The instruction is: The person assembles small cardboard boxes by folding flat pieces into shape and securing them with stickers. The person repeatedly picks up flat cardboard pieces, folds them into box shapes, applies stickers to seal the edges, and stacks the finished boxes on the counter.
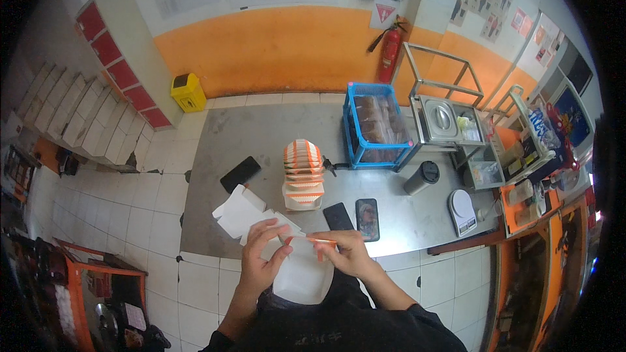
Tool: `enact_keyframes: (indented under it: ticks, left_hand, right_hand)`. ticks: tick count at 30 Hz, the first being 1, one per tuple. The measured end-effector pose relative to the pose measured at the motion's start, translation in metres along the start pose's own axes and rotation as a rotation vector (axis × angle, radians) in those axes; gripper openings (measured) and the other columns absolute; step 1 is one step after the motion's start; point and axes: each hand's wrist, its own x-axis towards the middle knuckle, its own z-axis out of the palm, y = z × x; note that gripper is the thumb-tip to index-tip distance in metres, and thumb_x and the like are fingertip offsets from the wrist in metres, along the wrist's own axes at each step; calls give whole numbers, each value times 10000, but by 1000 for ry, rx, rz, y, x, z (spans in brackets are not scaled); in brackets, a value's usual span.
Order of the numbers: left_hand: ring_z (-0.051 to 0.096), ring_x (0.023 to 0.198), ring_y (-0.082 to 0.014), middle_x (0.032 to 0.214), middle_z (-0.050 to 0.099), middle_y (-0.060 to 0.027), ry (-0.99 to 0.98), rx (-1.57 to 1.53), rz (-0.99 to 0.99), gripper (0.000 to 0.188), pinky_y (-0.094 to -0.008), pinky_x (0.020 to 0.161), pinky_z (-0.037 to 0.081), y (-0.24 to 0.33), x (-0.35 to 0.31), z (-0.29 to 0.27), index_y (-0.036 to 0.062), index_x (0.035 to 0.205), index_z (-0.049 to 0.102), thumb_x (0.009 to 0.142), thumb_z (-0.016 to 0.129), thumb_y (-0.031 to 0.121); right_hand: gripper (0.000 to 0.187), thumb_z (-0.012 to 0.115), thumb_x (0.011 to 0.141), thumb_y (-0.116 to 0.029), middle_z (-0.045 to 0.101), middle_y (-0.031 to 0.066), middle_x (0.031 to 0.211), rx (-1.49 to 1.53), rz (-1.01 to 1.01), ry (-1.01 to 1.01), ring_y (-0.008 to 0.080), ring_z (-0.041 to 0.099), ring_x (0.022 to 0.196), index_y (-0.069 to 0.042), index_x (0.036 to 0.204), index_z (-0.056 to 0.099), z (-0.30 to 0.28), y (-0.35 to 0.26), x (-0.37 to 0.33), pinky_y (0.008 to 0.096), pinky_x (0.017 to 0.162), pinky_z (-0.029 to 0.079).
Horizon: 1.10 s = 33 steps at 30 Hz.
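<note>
Close to my body, both hands hold a white paper food box [303, 277] with an orange-patterned edge. My left hand [263, 252] pinches its far left corner between thumb and fingers. At the far right corner, my right hand [345, 251] grips the orange edge. The box's white inside faces up. Just beyond my left hand, flat unfolded white box sheets [238, 214] lie at the table's front edge. A row of nested orange-and-white boxes [303, 173] stands on the steel table [215, 137] farther away.
Phones [240, 174], [338, 217], [367, 220] lie around the boxes. To the right are a blue crate [352, 127] of packed goods, a dark tumbler [422, 178] and a white kitchen scale [462, 212]. A metal rack [417, 117] with a lidded pan stands behind them.
</note>
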Motion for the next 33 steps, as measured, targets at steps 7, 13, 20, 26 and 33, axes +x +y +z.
enact_keyframes:
  ticks: [7,13,20,26,33]
  left_hand:
    - [706,1009,-272,1066,738,-179,-260,-144,-48,125,-358,852,547,-14,7,-8,-4,898,732,846,799,89]
    - [695,1014,-258,1091,733,-174,-112,-311,-110,153,-361,875,538,-33,4,-4,-29,905,724,930,723,121]
    - [689,902,-303,883,727,-157,-100,-14,-163,186,-372,853,531,-43,-1,11,-35,889,719,950,690,139]
    - [682,933,-318,920,738,-147,-18,50,58,181,-389,854,526,-75,17,15,-19,932,726,967,667,148]
    - [573,1258,-298,1438,544,-214,96,189,-421,496,-386,1014,471,-200,42,54,33,1488,457,1047,567,233]
  right_hand:
    - [229,621,1006,-174,662,76,662,-38,-198,25,181,632,534,20,967,737,5,0,0,290,524,476]
    - [242,603,1013,-191,686,137,743,-43,39,3,253,678,633,7,943,724,4,4,-5,348,587,503]
    - [262,602,1023,-232,696,187,815,-101,236,70,311,709,729,3,1062,714,3,20,-11,389,654,529]
    - [300,580,1010,-198,720,217,935,-256,529,-76,317,721,858,-16,1229,675,4,66,-8,411,787,552]
    - [207,594,932,-165,696,261,861,-659,512,-114,445,683,807,0,989,705,-3,147,0,545,717,539]
